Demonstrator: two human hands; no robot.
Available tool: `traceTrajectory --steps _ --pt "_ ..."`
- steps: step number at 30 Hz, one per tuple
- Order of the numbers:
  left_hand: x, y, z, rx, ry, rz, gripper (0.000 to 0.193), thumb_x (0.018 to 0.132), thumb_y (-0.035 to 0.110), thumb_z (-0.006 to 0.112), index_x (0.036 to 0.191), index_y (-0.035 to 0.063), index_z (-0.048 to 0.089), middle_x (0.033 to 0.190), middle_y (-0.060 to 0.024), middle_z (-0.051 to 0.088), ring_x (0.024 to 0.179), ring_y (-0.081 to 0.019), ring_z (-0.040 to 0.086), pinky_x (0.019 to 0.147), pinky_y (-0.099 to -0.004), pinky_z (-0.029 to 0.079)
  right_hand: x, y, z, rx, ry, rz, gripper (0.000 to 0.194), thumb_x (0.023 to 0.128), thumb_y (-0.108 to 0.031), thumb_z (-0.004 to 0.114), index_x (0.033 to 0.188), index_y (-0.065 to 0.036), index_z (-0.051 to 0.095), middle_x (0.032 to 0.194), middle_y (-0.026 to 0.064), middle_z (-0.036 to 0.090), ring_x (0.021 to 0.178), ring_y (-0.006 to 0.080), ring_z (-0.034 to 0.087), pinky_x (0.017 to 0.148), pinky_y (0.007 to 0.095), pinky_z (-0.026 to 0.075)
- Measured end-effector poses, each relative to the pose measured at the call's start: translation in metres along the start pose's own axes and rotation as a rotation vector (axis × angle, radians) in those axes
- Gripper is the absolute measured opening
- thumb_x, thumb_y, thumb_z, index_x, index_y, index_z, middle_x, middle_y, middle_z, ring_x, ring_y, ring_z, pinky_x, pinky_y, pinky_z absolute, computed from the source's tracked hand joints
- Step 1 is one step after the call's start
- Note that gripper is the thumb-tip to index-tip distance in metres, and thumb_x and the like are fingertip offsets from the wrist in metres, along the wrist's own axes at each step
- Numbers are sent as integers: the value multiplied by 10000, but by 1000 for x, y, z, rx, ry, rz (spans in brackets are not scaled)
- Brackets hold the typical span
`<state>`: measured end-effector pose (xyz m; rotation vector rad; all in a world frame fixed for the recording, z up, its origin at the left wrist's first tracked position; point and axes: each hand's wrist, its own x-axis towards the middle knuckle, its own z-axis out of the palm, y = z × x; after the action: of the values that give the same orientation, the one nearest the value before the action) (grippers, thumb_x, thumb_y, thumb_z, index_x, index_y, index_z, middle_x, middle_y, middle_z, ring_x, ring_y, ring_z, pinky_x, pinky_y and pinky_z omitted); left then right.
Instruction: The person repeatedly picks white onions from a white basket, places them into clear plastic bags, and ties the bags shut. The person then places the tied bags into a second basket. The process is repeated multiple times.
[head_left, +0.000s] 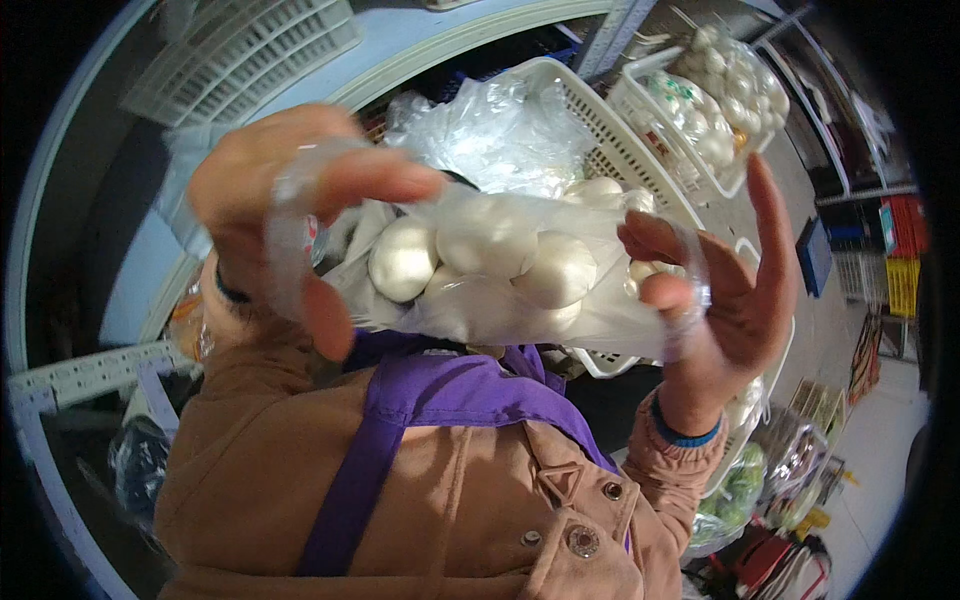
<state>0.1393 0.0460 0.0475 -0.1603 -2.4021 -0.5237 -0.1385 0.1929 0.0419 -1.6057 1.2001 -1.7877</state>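
A clear plastic bag (465, 307) with several round white vegetables, perhaps mushrooms, is stretched between my hands. My left hand (300, 217) is at the bag's left end, with a plastic loop of it around the fingers and thumb spread apart. On the right, my right hand (720, 292) has the other end looped around its thumb and fingers, one finger pointing up. One round white vegetable (403, 259) shows near the bag's left part. Behind the bag, a white plastic basket (637, 150) holds crumpled clear plastic film (495, 135) and more white vegetables.
A white crate (645, 75) with bagged white vegetables stands at the upper right. An empty-looking white crate (247, 67) lies on the light blue shelf (420, 37). Bagged green vegetables (731, 495) are at the lower right. Red (906, 225) and yellow crates (903, 285) stand farther right.
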Motion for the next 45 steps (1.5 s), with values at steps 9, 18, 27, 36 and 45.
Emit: traceTrajectory --steps 9,18,27,36,45 --pt "12 17 59 -922 109 -196 681 599 459 816 1018 -44 629 924 -149 641 783 -198 617 639 -280 483 -11 -1 63 -308 -333 -454 610 676 9 750 1230 51 498 1071 200 629 922 292 651 751 352 548" --pt "-17 15 89 -776 195 -376 366 704 310 746 875 7 633 910 -106 614 794 -204 585 668 -307 441 -13 16 94 -273 -230 -596 330 672 -151 673 999 -112 660 758 47 546 605 197 552 468 272 442" --pt "-103 15 83 -237 355 -927 275 858 176 564 626 67 464 582 -12 421 531 -147 376 499 -291 293 -56 98 38 -151 105 225 528 787 79 548 1293 -8 424 861 69 595 813 124 588 767 257 467" --pt "-128 25 87 -868 498 -894 390 921 362 495 657 83 422 696 -3 444 670 -149 388 626 -296 334 -85 142 53 247 91 793 220 907 -82 558 1109 0 525 707 57 607 591 96 566 585 228 476" --pt "-110 25 59 -1600 769 -1335 370 950 150 419 1224 -98 425 668 -7 484 771 -155 547 855 -302 433 -88 127 70 1263 28 624 166 938 -185 518 878 -32 494 519 14 463 463 142 451 725 350 463"
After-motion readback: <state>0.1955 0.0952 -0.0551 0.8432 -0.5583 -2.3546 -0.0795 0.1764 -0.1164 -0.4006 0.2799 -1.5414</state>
